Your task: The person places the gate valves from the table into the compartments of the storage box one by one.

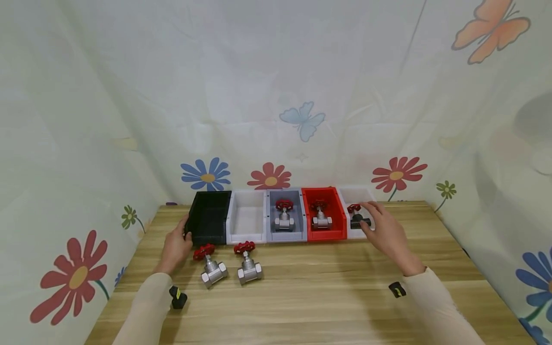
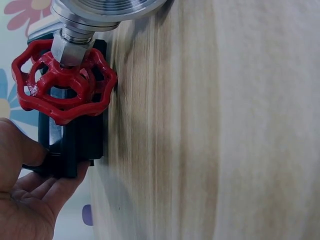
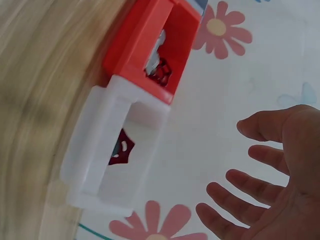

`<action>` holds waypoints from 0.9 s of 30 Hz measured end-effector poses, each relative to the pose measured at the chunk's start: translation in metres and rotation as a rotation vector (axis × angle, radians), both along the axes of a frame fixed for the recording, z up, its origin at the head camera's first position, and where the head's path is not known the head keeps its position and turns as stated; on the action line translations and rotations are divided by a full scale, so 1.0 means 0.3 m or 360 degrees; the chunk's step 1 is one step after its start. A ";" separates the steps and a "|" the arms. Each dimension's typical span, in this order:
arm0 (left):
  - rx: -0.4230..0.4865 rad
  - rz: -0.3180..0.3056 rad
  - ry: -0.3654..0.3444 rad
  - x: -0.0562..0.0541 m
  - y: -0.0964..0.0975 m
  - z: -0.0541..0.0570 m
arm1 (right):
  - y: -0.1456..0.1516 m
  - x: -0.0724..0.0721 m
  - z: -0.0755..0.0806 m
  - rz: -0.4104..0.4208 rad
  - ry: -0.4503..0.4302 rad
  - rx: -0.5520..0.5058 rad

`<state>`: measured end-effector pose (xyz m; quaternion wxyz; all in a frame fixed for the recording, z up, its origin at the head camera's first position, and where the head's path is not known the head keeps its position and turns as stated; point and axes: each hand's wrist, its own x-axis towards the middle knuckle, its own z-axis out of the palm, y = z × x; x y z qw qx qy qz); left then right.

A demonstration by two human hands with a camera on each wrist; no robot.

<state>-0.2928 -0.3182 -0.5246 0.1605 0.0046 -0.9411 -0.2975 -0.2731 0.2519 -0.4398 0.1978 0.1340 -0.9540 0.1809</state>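
Observation:
My left hand [image 1: 176, 247] grips the left side wall of a black bin [image 1: 209, 240], thumb over the rim and fingers outside. Just right of that hand, a steel gate valve [image 1: 214, 273] with a red handwheel lies on the table, and a second steel valve [image 1: 250, 273] lies beside it. Up close in the left wrist view, a red handwheel [image 2: 62, 102] partly hides the black bin. My right hand [image 1: 390, 237] hovers, fingers spread and holding nothing, by the rightmost white bin [image 1: 354, 235]. Inside that bin lies a black valve [image 1: 359, 222] with a red handwheel.
Between those bins stand another white bin [image 1: 247, 238], a grey bin [image 1: 286, 236] and a red bin [image 1: 327, 235], all in one row. The grey and red bins each hold a steel valve. A flowered curtain [image 1: 276, 143] hangs behind the wooden table [image 1: 302, 297].

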 end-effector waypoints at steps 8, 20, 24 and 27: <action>-0.0014 0.0011 -0.0012 0.005 -0.002 0.010 | 0.077 -0.057 -0.045 -0.0071 0.0006 -0.0063; -0.0002 0.0016 -0.0037 -0.004 -0.006 -0.002 | 0.168 -0.118 -0.112 -0.0180 -0.0088 -0.0113; -0.0004 0.0024 -0.0016 -0.004 0.000 -0.004 | 0.180 -0.134 -0.135 -0.0202 -0.0144 -0.0162; -0.0008 0.0018 -0.0008 -0.003 0.003 -0.004 | 0.184 -0.143 -0.150 -0.0208 -0.0169 -0.0185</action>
